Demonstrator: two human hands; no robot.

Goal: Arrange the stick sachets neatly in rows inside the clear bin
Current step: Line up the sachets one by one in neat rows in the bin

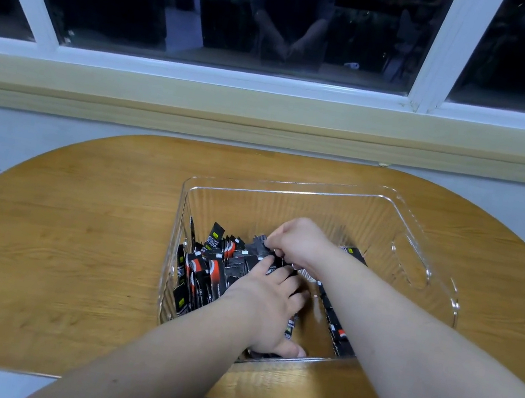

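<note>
A clear plastic bin (421, 281) with cut-out handles stands on the wooden table. Inside it, several black and red stick sachets (203, 272) stand leaning in a loose bunch against the left wall. A few more sachets (340, 337) lie along the right side of the floor. Both hands are inside the bin. My left hand (267, 307) lies flat against the bunch, fingers spread, pressing it leftward. My right hand (299, 239) is closed, pinching the top ends of some sachets at the back of the bunch.
The oval wooden table (71, 253) sits against a wall below a window sill (268, 113). The dark window glass (283, 21) reflects a standing person. The bin fills the table's right half.
</note>
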